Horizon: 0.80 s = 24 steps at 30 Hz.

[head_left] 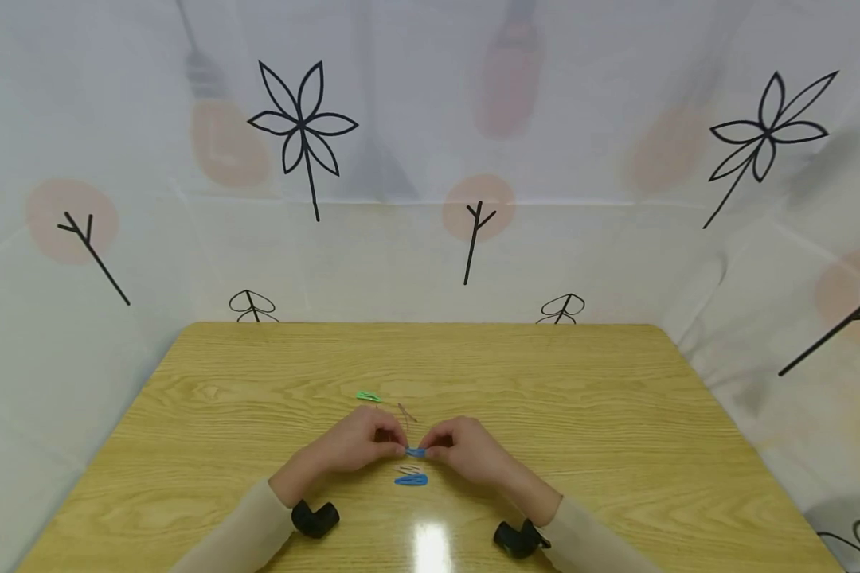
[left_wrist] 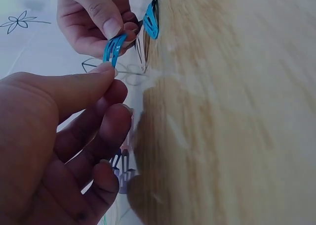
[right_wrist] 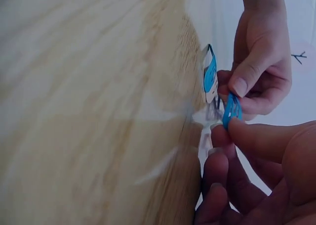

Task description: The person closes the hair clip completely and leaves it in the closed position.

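Our left hand [head_left: 351, 447] pinches one end of a blue hair clip [head_left: 416, 452], held just above the counter [head_left: 616, 414] so both ends are reachable; our right hand [head_left: 466, 450] pinches the other end. A second blue clip [head_left: 411, 480] lies just below, a green clip [head_left: 368, 396] farther back.

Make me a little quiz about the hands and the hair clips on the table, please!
1. What colour is the hair clip pinched between both hands?
2. True or false: the green clip lies farther from the person than the hands.
3. Which lies loose on the table just below the hands: A) another blue clip, B) a red pen?

Key: 1. Blue; left hand and right hand each pinch an end. 2. True. 3. A.
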Each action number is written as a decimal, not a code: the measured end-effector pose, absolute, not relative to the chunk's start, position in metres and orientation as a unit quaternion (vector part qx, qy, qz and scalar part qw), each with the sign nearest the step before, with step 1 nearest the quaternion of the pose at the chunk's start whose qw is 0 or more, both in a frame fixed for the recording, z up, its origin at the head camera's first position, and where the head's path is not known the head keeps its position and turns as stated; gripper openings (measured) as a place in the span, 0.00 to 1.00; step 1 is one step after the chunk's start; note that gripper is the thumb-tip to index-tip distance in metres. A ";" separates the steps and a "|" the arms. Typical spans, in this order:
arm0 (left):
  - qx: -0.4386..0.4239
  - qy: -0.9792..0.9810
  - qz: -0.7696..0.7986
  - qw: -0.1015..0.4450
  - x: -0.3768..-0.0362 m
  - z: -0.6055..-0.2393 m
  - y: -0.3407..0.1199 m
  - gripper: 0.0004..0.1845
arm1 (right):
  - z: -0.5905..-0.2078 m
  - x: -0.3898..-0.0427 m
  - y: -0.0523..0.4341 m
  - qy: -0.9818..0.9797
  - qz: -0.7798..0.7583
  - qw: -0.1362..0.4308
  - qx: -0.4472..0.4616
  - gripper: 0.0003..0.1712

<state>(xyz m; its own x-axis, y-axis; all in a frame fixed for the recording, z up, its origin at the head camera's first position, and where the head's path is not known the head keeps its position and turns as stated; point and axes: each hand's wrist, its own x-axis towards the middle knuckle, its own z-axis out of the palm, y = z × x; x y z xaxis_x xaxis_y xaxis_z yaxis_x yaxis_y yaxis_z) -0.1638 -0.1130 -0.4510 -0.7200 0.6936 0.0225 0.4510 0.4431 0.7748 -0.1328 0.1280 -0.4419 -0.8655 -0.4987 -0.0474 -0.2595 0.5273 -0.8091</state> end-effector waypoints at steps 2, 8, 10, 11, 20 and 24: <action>0.338 0.837 0.399 0.157 -0.163 -0.451 -0.113 0.03 | -0.443 -0.133 0.127 0.864 -0.431 0.138 -0.219 0.06; 0.338 0.839 0.394 0.163 -0.162 -0.450 -0.114 0.03 | -0.443 -0.133 0.124 0.868 -0.424 0.137 -0.220 0.05; 0.343 0.838 0.391 0.162 -0.162 -0.449 -0.115 0.03 | -0.443 -0.132 0.124 0.868 -0.423 0.137 -0.223 0.04; 0.345 0.838 0.390 0.162 -0.162 -0.449 -0.115 0.03 | -0.443 -0.132 0.123 0.868 -0.421 0.136 -0.225 0.04; 0.369 0.831 0.384 0.161 -0.163 -0.451 -0.115 0.02 | -0.443 -0.131 0.124 0.864 -0.426 0.147 -0.222 0.04; 0.368 0.836 0.374 0.160 -0.163 -0.450 -0.114 0.02 | -0.442 -0.132 0.125 0.862 -0.428 0.158 -0.221 0.03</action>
<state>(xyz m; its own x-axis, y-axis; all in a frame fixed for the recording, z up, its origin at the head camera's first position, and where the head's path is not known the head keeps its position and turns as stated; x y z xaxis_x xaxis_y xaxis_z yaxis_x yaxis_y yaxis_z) -0.1631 -0.1144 -0.4505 -0.6775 0.7355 0.0082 0.4967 0.4493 0.7426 -0.1319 0.1250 -0.4416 -0.8526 -0.5158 -0.0834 -0.2453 0.5360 -0.8078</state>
